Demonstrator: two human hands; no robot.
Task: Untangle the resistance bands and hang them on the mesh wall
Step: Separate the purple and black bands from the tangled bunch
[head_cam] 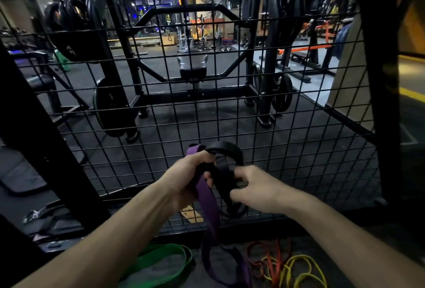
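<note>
Head view. We are looking forward and down at two bare forearms reaching toward the mesh wall (230, 115), a black wire grid standing just ahead of the hands. The left hand (190, 175) is curling its fingers around the purple band (208, 202) and the black band (226, 168) together, so its grip is closing on both where they cross. The right hand (250, 186) is pinching a lower part of the black band, with thumb and fingers curled around it; this grip is likewise holding the band. The black band is arching in a loop above and between the two hands, close in front of the mesh, though we cannot tell whether it is touching the wires. The purple band is emerging above the left fist, passing through it, and hanging down to the floor (165, 267), where its lower end is lying in a loose coil. On the floor to the left of that coil, the green band (161, 257) is lying in flat loops, partly hidden by the left forearm. To the right of the coil, the orange-red bands (273, 262) and the yellow band (305, 271) are lying tangled with one another. Beyond the mesh, we are seeing a black weight rack (195, 94) with weight plates (110, 106) resting against its posts.
</note>
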